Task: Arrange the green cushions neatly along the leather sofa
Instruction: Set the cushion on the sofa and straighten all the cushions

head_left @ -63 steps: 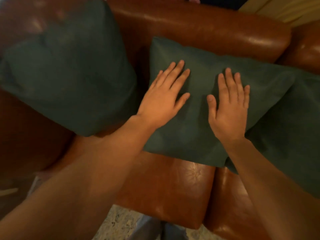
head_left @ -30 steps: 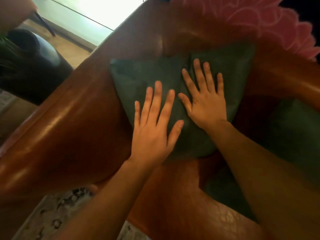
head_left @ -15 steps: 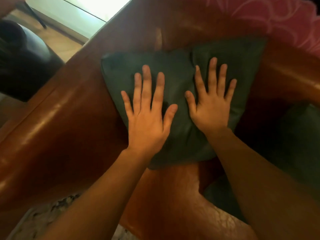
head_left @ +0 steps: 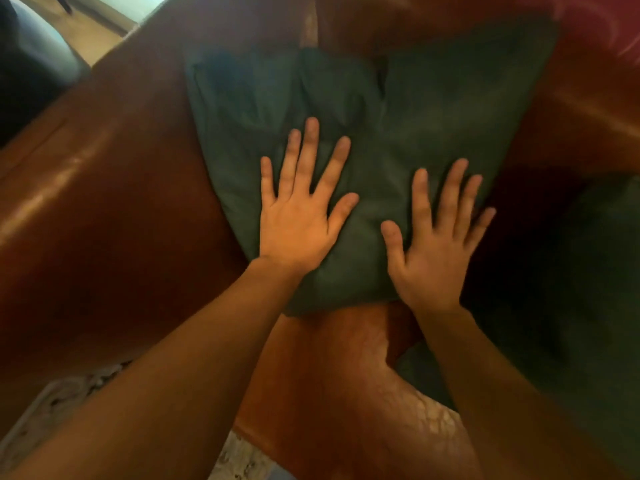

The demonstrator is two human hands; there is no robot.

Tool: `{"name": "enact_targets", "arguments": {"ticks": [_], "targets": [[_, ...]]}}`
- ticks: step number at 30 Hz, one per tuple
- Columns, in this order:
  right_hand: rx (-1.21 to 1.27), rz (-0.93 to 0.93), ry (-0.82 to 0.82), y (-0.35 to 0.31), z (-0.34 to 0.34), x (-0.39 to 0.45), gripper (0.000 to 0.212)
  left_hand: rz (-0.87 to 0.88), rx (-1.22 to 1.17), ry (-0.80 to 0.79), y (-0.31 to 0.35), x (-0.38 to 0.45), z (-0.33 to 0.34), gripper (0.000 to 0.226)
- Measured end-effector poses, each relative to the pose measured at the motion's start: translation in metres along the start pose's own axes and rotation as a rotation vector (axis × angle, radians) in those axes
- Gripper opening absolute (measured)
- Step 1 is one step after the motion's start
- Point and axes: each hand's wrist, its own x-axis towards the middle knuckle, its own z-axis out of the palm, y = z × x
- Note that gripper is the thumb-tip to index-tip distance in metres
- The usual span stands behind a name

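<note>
A dark green cushion [head_left: 398, 126] leans in the corner of the brown leather sofa [head_left: 114, 188], between the armrest and the backrest. My left hand [head_left: 301, 209] lies flat on its lower left part with fingers spread. Flat and spread too, my right hand [head_left: 436, 244] rests on the cushion's lower right part, near its edge. Neither hand holds anything. A second green cushion [head_left: 571, 306] lies in shadow on the seat to the right, partly hidden by my right forearm.
The sofa's wide armrest runs diagonally at the left. A dark object [head_left: 31, 74] stands beyond it at the top left on a wooden floor. Pink fabric [head_left: 609, 26] shows at the top right. A patterned rug [head_left: 69, 396] lies below the sofa front.
Both hands have slid down the cushion toward me, from its upper middle to its lower part, still flat. The view has moved closer to the cushion.
</note>
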Motion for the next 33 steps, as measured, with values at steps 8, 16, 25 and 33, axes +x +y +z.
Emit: {"name": "enact_targets", "arguments": {"ticks": [8, 16, 25, 33], "targets": [[-0.022, -0.005, -0.024, 0.003, 0.045, 0.022, 0.071, 0.122, -0.154, 0.193, 0.017, -0.075, -0.021, 0.064], [0.107, -0.111, 0.009, 0.032, -0.004, -0.041, 0.072, 0.094, 0.156, 0.089, 0.009, -0.056, 0.080, 0.067], [-0.003, -0.125, -0.014, 0.025, 0.085, -0.004, 0.072, 0.073, -0.086, 0.132, 0.028, -0.108, 0.024, 0.065], [0.134, -0.177, 0.025, 0.036, 0.036, -0.037, 0.073, -0.045, 0.104, 0.094, 0.032, -0.092, 0.098, 0.068]]}}
